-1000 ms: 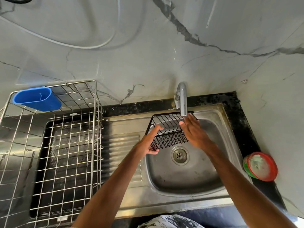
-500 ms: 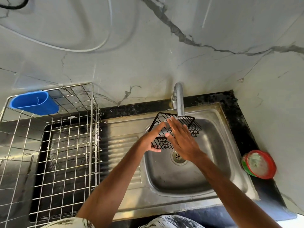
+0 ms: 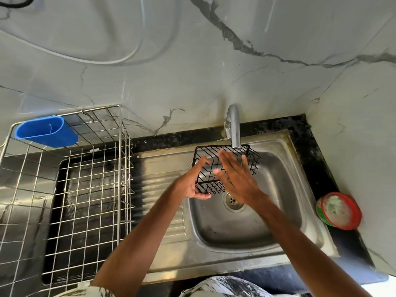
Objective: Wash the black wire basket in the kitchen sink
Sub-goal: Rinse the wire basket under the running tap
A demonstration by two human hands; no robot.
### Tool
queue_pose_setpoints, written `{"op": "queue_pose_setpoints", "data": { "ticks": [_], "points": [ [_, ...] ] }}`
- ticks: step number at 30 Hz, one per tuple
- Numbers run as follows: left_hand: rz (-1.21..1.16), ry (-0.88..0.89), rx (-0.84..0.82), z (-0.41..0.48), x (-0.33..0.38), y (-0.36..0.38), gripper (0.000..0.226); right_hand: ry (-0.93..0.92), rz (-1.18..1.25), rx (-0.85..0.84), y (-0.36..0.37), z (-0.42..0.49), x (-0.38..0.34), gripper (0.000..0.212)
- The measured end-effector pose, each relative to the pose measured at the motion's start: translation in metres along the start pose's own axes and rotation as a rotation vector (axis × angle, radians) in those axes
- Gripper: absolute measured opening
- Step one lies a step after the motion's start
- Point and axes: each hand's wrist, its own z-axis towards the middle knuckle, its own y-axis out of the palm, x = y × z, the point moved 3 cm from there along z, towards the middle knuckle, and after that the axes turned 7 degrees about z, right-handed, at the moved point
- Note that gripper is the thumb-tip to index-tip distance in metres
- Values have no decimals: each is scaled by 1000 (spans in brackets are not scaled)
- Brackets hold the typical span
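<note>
Black wire basket [image 3: 225, 168] up over the steel sink [image 3: 282, 211], tipped on its side just under the tap [image 3: 234, 129], held at its near left corner by the left hand [image 3: 191, 185], thumb below and fingers [image 3: 202, 165] curled over the top wire. Right hand [image 3: 237, 181] flat and wide open, holding nothing, palm laid on the wires just right of the left fingers, fingertips [image 3: 222, 155] right below the tap's mouth. Drain [image 3: 232, 200] under the right palm, silver dish rack [image 3: 70, 189] with a blue cup [image 3: 46, 133] far left of the left fingers, red and green tub [image 3: 339, 211] far right of the right hand.
</note>
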Motion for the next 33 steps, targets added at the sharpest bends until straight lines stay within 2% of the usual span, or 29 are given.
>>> {"op": "queue_pose_setpoints", "data": {
  "ticks": [4, 7, 8, 11, 12, 14, 15, 16, 19, 20, 21, 23, 25, 26, 28, 30, 33],
  "points": [
    [64, 21, -6, -6, -4, -14, 80, 203, 101, -66, -15, 3, 45, 81],
    [79, 22, 3, -10, -9, -20, 64, 277, 88, -127, -21, 2, 66, 126],
    [77, 18, 7, -11, -11, -21, 62, 280, 83, -145, -21, 3, 63, 133],
    [53, 12, -8, -16, -15, -19, 50, 225, 149, -118, -13, 6, 24, 101],
    [43, 11, -11, -16, -16, -18, 59, 168, 155, -130, -9, 7, 6, 98],
    [29, 23, -9, -13, -18, -18, 91, 49, 144, -183, -3, 9, -19, 102],
    [30, 31, -7, -12, -19, -19, 101, 10, 144, -189, -2, 12, -23, 100],
    [33, 42, -8, -12, -20, -20, 102, -12, 146, -183, -2, 17, -22, 94],
    [43, 87, -19, -18, -21, -23, 69, 18, 91, -164, -14, 33, 0, 69],
    [39, 97, -18, -20, -22, -25, 67, 56, 37, -171, -18, 35, 13, 64],
    [40, 99, -13, -21, -23, -27, 75, 101, -17, -184, -23, 36, 27, 64],
    [41, 102, 2, -22, -25, -28, 94, 219, 10, -149, -32, 33, 54, 84],
    [32, 116, -9, -22, -27, -27, 89, 281, 67, -101, -34, 31, 64, 107],
    [29, 119, -15, -21, -27, -25, 78, 261, 76, -102, -28, 31, 58, 111],
    [33, 124, -12, -22, -27, -19, 62, 165, 68, -145, -15, 30, 29, 105],
    [25, 113, -8, -21, -26, -14, 58, 35, 56, -187, -3, 27, -1, 88],
    [16, 124, -6, -22, -28, -11, 51, -36, 52, -191, -1, 28, -12, 72]
  ]
}}
